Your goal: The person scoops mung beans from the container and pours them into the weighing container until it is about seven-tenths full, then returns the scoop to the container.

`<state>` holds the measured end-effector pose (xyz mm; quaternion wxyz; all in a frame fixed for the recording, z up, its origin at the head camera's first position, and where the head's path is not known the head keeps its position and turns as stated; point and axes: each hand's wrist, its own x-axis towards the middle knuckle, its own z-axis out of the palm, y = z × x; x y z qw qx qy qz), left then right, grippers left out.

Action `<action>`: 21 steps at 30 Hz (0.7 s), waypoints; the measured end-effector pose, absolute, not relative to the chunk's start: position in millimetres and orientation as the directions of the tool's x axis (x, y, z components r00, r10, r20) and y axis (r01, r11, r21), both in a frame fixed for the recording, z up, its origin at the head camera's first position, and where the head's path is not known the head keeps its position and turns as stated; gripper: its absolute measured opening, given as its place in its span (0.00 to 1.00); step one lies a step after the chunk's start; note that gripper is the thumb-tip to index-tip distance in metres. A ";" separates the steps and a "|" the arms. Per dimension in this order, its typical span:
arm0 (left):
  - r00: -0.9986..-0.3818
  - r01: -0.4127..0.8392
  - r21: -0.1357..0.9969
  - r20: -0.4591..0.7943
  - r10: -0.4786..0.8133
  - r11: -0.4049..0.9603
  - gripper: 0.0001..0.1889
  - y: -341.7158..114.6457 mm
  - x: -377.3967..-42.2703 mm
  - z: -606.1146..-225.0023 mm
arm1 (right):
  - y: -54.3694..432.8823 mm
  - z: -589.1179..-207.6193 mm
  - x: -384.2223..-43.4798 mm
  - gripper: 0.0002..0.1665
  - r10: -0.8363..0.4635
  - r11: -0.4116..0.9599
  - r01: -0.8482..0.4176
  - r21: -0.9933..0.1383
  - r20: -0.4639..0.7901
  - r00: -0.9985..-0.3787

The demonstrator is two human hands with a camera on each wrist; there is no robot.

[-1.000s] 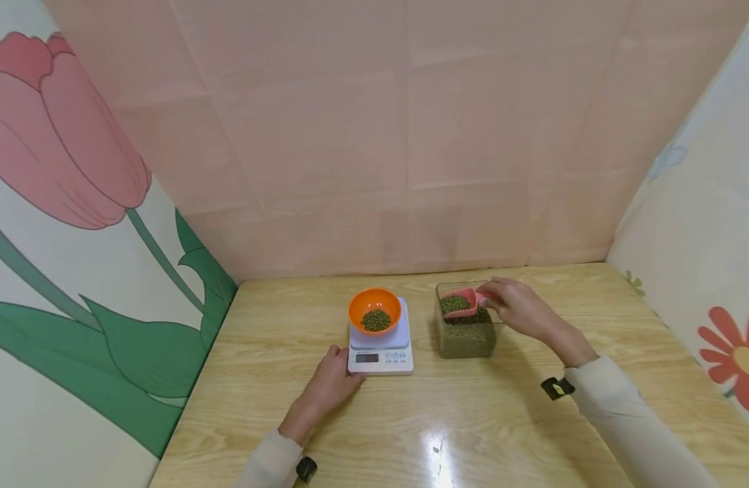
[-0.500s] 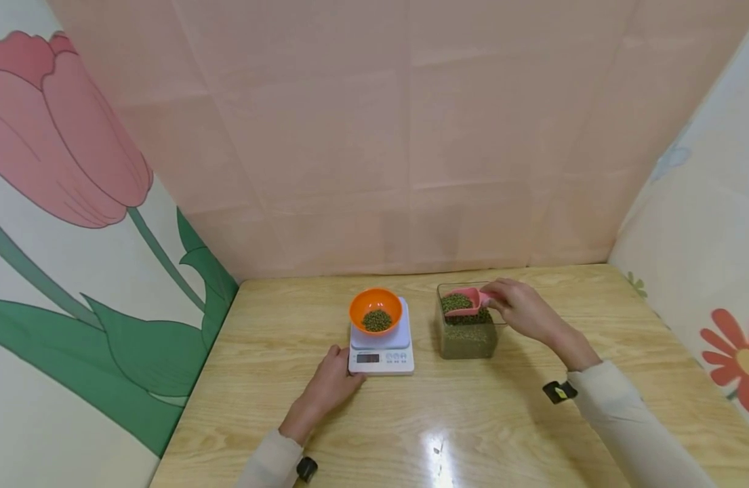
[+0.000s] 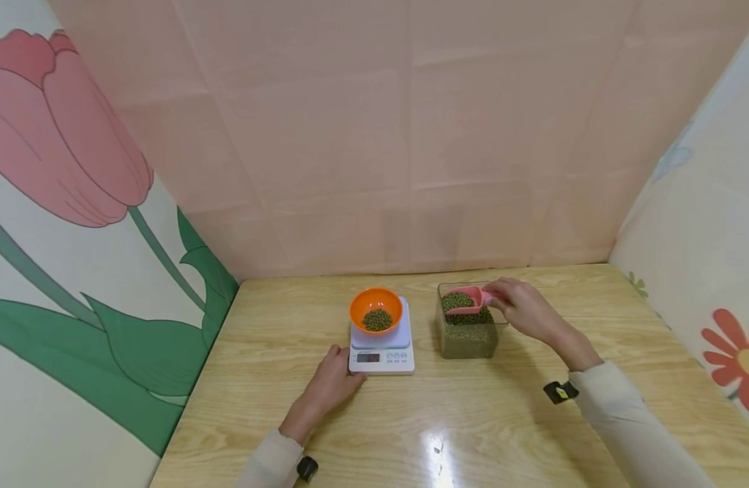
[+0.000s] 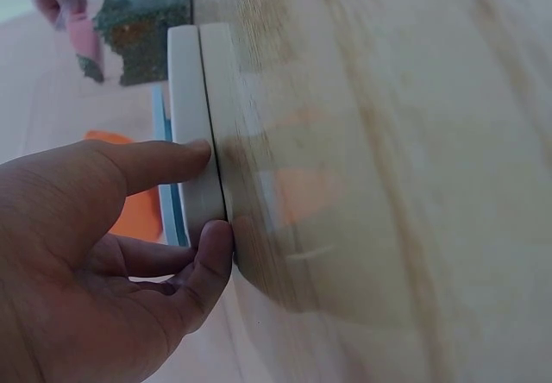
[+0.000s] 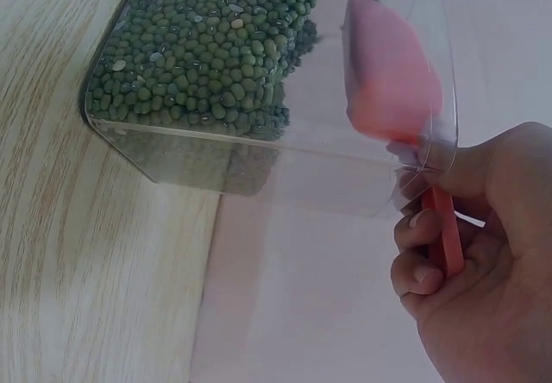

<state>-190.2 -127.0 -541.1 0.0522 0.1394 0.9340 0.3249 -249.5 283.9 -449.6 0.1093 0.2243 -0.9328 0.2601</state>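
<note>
My left hand (image 3: 333,383) holds the near left corner of a white kitchen scale (image 3: 395,367); the left wrist view shows thumb and fingers against the scale's side (image 4: 191,98). On the scale stands an orange bowl (image 3: 376,297) with mung beans (image 3: 377,320) at its bottom. My right hand (image 3: 523,310) grips the handle of a pink scoop (image 3: 476,298), loaded with mung beans, at the top of a clear container (image 3: 468,349). In the right wrist view the scoop (image 5: 397,72) shows through the container wall, above the beans (image 5: 198,55) inside.
Scale and container stand side by side on a wood-grain table (image 3: 276,318), with a gap between them. A pink-covered wall (image 3: 350,135) rises behind the table. Patterned panels flank it, a tulip (image 3: 75,135) on the left and a red flower (image 3: 743,359) on the right.
The right hand has raised the loaded scoop slightly within the container's mouth. The left hand, scale and bowl stay as they were.
</note>
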 end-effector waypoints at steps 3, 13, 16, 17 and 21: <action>-0.955 0.233 0.620 -0.001 0.298 0.749 0.26 -126.9 -190.2 -541.0 | 284.5 -449.6 -249.4 0.11 -0.362 0.764 -0.482 -0.428 0.333 -0.871; -0.955 0.235 0.617 0.001 0.298 0.751 0.26 -126.9 -189.4 -539.9 | 284.7 -447.6 -248.7 0.11 -0.346 0.771 -0.466 -0.433 0.329 -0.879; -0.954 0.237 0.617 0.003 0.298 0.750 0.26 -126.8 -189.4 -539.1 | 285.3 -446.3 -248.0 0.10 -0.340 0.776 -0.461 -0.431 0.330 -0.881; -0.955 0.236 0.618 0.003 0.298 0.750 0.26 -126.8 -189.3 -538.7 | 285.7 -445.8 -247.7 0.10 -0.339 0.776 -0.462 -0.430 0.332 -0.880; -0.952 0.251 0.615 0.015 0.307 0.748 0.26 -126.7 -189.0 -537.8 | 287.6 -444.6 -246.6 0.12 -0.335 0.771 -0.462 -0.438 0.337 -0.880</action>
